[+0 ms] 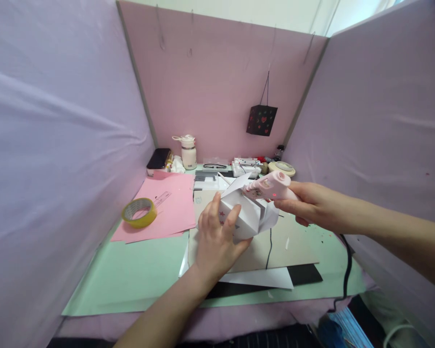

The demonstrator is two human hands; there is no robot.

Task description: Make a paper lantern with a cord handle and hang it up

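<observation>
- My left hand (217,237) is nearest me, fingers wrapped round the near side of the white paper box (244,215), thumb pressed on its front face, steadying it.
- The box sits just above the grey board (282,251) at the middle of the green mat (130,275), its top flaps standing open.
- My right hand (311,205) is closed round the pink glue gun (270,187), nozzle pointing left into the open top of the box.
- The gun's black cord (269,249) runs down across the board towards me.
- To do this well, I judge I should keep the left grip firm but light, so the thin walls do not buckle.
- I should keep my left fingertips away from the seam where hot glue lands.
- A short, thin line of glue would be better than a blob; then press the flap down squarely.
- The cord should stay slack, so it does not drag the box.
- Pink paper (166,208) and a yellow tape roll (139,211) lie to the left, well apart from the work.
</observation>
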